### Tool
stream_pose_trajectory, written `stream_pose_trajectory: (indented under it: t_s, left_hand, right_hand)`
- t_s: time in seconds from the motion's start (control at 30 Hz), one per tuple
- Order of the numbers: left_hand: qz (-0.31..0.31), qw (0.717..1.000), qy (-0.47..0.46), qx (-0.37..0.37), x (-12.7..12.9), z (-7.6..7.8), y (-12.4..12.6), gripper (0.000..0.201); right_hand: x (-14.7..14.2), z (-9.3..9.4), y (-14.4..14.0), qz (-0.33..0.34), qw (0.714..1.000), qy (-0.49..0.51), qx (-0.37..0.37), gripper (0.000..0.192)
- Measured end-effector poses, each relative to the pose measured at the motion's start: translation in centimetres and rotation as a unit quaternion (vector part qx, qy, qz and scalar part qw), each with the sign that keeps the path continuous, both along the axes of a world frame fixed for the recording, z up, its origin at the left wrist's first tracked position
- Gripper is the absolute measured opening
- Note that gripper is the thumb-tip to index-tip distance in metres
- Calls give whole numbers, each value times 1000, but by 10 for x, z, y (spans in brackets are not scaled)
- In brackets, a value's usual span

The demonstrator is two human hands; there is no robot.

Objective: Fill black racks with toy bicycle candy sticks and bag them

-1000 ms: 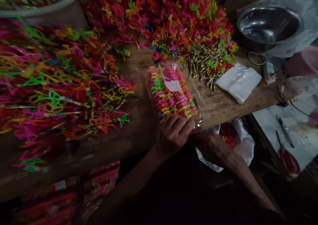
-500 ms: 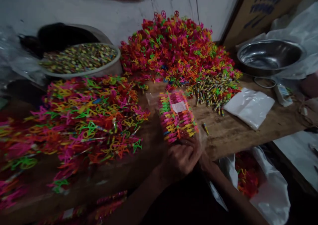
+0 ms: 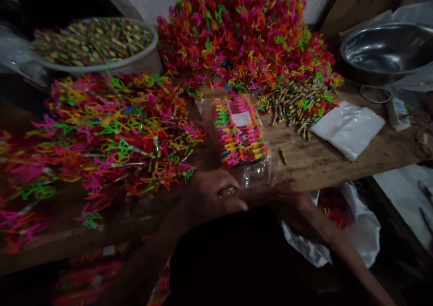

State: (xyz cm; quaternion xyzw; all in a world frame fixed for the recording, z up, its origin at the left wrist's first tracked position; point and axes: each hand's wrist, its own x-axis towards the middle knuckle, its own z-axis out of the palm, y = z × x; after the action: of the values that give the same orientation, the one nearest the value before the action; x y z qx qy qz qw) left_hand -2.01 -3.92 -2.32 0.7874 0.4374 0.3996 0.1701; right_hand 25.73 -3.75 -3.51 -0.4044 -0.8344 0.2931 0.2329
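The clear bag (image 3: 241,132) is lying on the tabletop (image 3: 297,173), packed and labelled; its loose near end is apparently awaiting closure. The left hand (image 3: 218,191) is resting there, thumb and fingers parted; the right hand (image 3: 292,200) is blurring alongside (its grip is not showing clearly).

Left hand (image 3: 218,189) by labelled packet (image 3: 241,143) on table (image 3: 301,162)

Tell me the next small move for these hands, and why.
I'd probably fold the near end of the clear bag under: it extends, loose and wrinkled, past the bagged colourful pieces, and the left hand and right hand are both close to it.
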Motion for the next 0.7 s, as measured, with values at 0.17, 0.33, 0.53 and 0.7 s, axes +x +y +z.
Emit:
stream_pose_trajectory:
  t_s: [0.17, 0.33, 0.53, 0.7]
  left_hand:
    - [374, 909, -114, -144, -6, -18, 4, 44]
    - [316, 895, -92, -301, 22, -36, 7, 54]
    - [209, 843, -284, -406, 54, -60, 12, 49]
    - [188, 819, -368, -398, 81, -67, 12, 45]
  right_hand:
    - [23, 28, 31, -233, 967, 100, -4, 44]
    - [-28, -34, 78, -185, 972, -30, -141, 61]
    - [-57, -71, 66, -186, 967, -161, -62, 42]
    - [-66, -75, 35, -163, 972, -171, 5, 39]
